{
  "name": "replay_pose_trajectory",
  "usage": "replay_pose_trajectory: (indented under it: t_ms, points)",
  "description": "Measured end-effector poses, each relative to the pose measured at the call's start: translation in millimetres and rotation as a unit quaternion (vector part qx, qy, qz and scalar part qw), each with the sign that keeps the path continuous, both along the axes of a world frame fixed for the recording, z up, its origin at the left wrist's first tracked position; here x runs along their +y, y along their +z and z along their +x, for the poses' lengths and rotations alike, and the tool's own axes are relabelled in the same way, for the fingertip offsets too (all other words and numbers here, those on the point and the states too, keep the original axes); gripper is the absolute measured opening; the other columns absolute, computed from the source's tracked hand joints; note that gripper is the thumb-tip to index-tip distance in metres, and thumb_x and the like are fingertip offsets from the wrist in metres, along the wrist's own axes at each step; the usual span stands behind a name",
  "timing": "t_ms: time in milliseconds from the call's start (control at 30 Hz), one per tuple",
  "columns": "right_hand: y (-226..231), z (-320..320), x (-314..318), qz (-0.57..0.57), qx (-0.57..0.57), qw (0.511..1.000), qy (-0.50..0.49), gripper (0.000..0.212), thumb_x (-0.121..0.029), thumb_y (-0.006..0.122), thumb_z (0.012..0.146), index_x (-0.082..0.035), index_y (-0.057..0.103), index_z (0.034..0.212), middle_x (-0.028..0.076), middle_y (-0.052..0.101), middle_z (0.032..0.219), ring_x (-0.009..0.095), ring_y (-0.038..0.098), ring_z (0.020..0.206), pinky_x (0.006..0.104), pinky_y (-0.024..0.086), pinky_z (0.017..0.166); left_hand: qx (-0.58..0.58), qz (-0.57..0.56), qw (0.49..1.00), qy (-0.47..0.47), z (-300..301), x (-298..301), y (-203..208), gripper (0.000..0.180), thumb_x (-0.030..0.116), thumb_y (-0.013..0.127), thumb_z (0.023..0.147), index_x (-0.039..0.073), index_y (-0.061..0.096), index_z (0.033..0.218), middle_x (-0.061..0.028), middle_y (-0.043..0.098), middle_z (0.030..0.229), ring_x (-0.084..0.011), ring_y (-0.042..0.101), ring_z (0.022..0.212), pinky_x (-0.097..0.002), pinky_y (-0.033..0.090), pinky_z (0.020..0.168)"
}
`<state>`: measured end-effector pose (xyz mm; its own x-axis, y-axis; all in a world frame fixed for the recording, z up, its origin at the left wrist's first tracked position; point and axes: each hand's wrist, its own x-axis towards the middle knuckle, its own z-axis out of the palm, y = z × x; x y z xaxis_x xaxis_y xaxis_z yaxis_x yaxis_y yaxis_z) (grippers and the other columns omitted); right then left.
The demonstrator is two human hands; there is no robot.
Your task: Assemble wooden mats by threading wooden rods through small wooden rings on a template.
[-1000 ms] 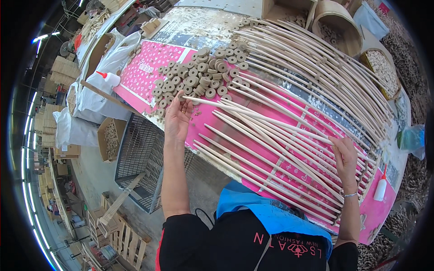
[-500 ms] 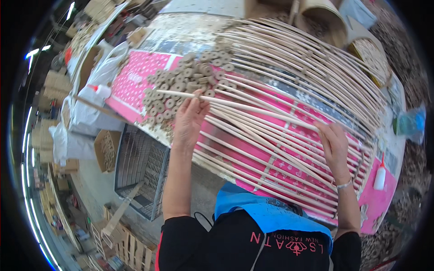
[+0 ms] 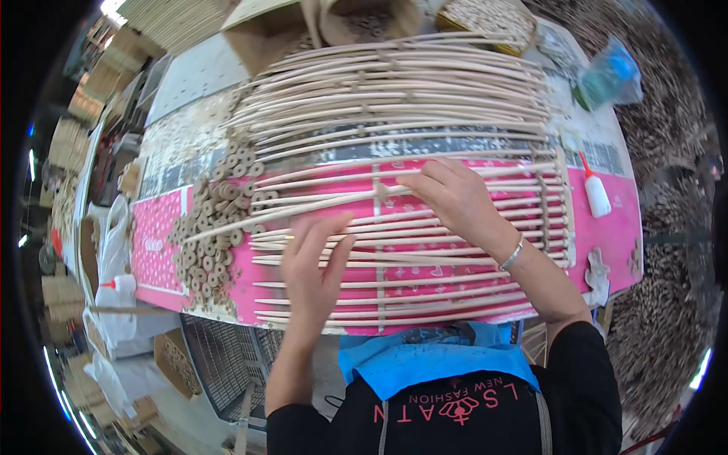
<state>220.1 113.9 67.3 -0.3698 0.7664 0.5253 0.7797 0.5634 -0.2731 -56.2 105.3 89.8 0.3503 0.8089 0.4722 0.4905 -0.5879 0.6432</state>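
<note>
A long pale wooden stick (image 3: pixel 303 207) slants over the table, its tapered left end above a pile of small brown wooden discs with centre holes (image 3: pixel 216 220). Pinched fingers of my right hand (image 3: pixel 455 201) grip it near a disc (image 3: pixel 381 192) that is on the stick. Below it, my left hand (image 3: pixel 311 254) is slightly blurred, thumb and fingers apart, with nothing seen in it. Under both hands, several more sticks (image 3: pixel 425 287) lie side by side on the pink patterned cover (image 3: pixel 246 299). Their right ends meet an upright row of discs (image 3: pixel 544 208).
Another batch of sticks with discs (image 3: pixel 394 83) lies at the back. Glue bottles with red tips stand right (image 3: pixel 597 196) and lie left (image 3: pixel 117 285). A basin of small wooden pieces (image 3: pixel 489 21), a bagged green-and-blue bottle (image 3: pixel 609 76) and a grey crate (image 3: pixel 220 364) surround the table.
The view has turned, so the table sits straighter. My left hand has let go of the stick near the disc and opened; my right hand has shifted along the stick to the disc.
</note>
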Motion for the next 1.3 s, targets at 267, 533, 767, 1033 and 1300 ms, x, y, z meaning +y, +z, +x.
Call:
replay_pose_trajectory:
  t_ms: [267,533,767,1033,1300]
  points:
    - [6,-17,-24,0.111,0.11,0.988,0.016,0.029,-0.009,0.074,0.086,-0.008,0.075,0.115,0.007,0.074,0.097,0.026,0.072,0.091,0.0384,0.059,0.079,0.196,-0.023,0.978,-0.061,2,28,-16,0.012,0.015,0.072,0.096,0.008,0.068,0.105,-0.0125,0.071,0.092,-0.0338,0.07,0.087,-0.0466,0.054,0.072]
    - [-50,-60,-60,-0.402,0.683,0.604,0.086,0.044,-0.017,0.071,0.104,-0.004,0.059,0.144,0.003,0.072,0.104,0.008,0.068,0.092,0.0249,0.056,0.081,0.206,-0.046,0.975,-0.074,27,9,-17,0.015,0.011,0.07,0.098,0.005,0.07,0.111,-0.0158,0.072,0.094,-0.0364,0.072,0.085,-0.0459,0.054,0.069]
    - [-53,-68,-58,-0.392,0.703,0.591,0.059,0.032,-0.02,0.068,0.106,-0.004,0.07,0.133,-0.001,0.071,0.094,0.005,0.066,0.083,0.0211,0.054,0.069,0.191,-0.071,0.976,-0.076,27,-6,-11,0.014,0.009,0.069,0.099,0.002,0.07,0.111,-0.0164,0.07,0.091,-0.037,0.071,0.08,-0.0444,0.053,0.067]
    - [-47,17,-51,-0.31,0.724,0.616,-0.026,0.031,-0.024,0.063,0.11,-0.003,0.073,0.129,-0.005,0.062,0.078,0.002,0.057,0.069,0.0179,0.048,0.064,0.201,-0.16,0.966,-0.027,-12,-13,-10,0.012,0.009,0.069,0.1,0.0,0.07,0.107,-0.0186,0.061,0.078,-0.0331,0.06,0.066,-0.0383,0.047,0.062]
    - [-39,52,-52,-0.271,0.717,0.642,-0.016,0.034,-0.029,0.066,0.108,-0.002,0.074,0.128,-0.004,0.063,0.078,0.002,0.057,0.07,0.0185,0.05,0.064,0.171,-0.203,0.963,-0.037,-21,-15,-1,0.018,0.008,0.065,0.102,-0.001,0.071,0.116,-0.0136,0.064,0.085,-0.0231,0.059,0.073,-0.0348,0.047,0.068]
